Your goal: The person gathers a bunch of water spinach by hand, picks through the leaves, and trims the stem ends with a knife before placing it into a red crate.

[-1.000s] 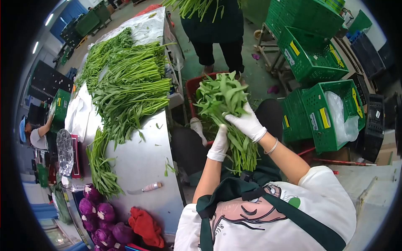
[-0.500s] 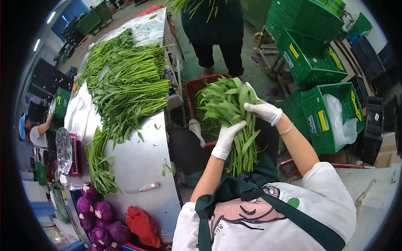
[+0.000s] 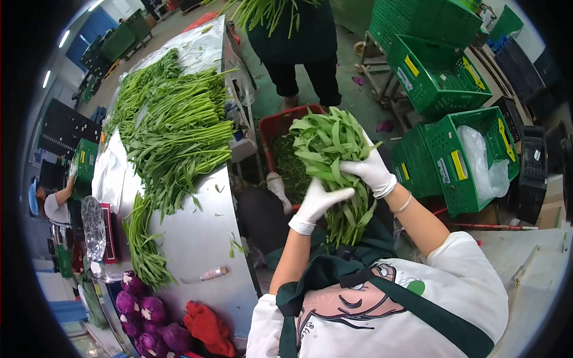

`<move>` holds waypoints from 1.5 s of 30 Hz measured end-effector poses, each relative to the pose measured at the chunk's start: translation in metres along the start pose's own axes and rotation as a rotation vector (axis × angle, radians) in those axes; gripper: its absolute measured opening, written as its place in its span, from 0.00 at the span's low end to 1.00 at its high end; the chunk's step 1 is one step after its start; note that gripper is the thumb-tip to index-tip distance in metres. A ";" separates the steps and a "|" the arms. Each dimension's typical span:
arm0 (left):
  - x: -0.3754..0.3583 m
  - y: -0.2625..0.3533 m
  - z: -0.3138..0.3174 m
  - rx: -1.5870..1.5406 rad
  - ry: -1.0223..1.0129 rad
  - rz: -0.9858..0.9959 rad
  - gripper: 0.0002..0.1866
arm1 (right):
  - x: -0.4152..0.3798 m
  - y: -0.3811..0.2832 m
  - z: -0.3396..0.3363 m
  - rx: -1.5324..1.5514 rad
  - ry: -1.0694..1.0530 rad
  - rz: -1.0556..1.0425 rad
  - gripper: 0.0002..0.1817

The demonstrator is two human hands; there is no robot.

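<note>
Both hands (image 3: 343,188) clasp greens (image 3: 334,149) beside the table edge (image 3: 242,238).

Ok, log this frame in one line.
left hand: grips greens bunch | right hand: grips same bunch | red crate: below

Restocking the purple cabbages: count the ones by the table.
5 purple cabbages show, clustered at the table's near left corner: and. More may be hidden at the picture's edge.
</note>
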State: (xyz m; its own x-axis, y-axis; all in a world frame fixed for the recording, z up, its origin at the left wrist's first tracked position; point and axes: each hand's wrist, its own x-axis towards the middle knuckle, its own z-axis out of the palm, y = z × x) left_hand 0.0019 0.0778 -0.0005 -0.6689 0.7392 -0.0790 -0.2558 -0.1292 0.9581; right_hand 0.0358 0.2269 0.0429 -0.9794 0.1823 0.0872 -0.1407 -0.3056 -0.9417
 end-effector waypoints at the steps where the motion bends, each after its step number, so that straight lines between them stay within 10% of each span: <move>1: 0.000 0.006 -0.005 0.039 0.030 -0.046 0.27 | -0.002 -0.001 0.002 -0.025 -0.020 -0.015 0.46; 9: -0.008 -0.022 -0.010 0.630 0.182 0.441 0.14 | 0.008 -0.013 0.030 -0.210 -0.282 -0.072 0.69; 13: 0.001 -0.015 -0.024 0.528 0.149 0.384 0.16 | 0.014 -0.019 0.045 -0.099 -0.264 -0.210 0.68; 17: -0.003 0.081 -0.023 1.219 -0.051 0.505 0.34 | 0.037 -0.038 0.037 -0.221 -0.236 -0.264 0.56; 20: -0.019 0.128 -0.049 0.669 -0.025 0.321 0.40 | 0.045 -0.087 0.011 -0.374 -0.144 -0.282 0.34; 22: -0.015 0.110 -0.086 0.090 0.087 0.387 0.33 | 0.043 -0.116 0.001 0.180 -0.045 -0.115 0.25; 26: -0.005 0.037 -0.105 0.050 0.452 0.035 0.30 | 0.063 -0.100 0.020 -0.694 -0.053 -0.468 0.27; 32: 0.006 -0.034 -0.100 -0.657 0.511 -0.158 0.33 | 0.086 -0.129 -0.010 -0.148 -0.181 -0.290 0.20; 34: 0.011 -0.070 -0.106 -0.769 0.345 -0.130 0.34 | 0.079 -0.132 0.004 0.417 -0.084 -0.106 0.20; 37: 0.018 -0.101 -0.103 -1.203 -0.042 -0.088 0.34 | 0.107 -0.070 -0.035 0.234 0.054 -0.173 0.20; 41: 0.009 -0.022 -0.068 -1.046 0.045 0.028 0.29 | 0.091 -0.068 -0.027 0.053 0.081 -0.031 0.17; 45: 0.011 -0.049 -0.065 -1.068 0.259 -0.403 0.40 | 0.076 -0.108 -0.003 0.128 -0.018 -0.071 0.20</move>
State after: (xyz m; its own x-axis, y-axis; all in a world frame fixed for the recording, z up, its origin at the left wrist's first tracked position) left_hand -0.0382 0.0491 -0.0662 -0.4963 0.7125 -0.4960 -0.8560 -0.4969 0.1427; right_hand -0.0230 0.2769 0.1502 -0.9686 0.1909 0.1593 -0.2261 -0.4096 -0.8838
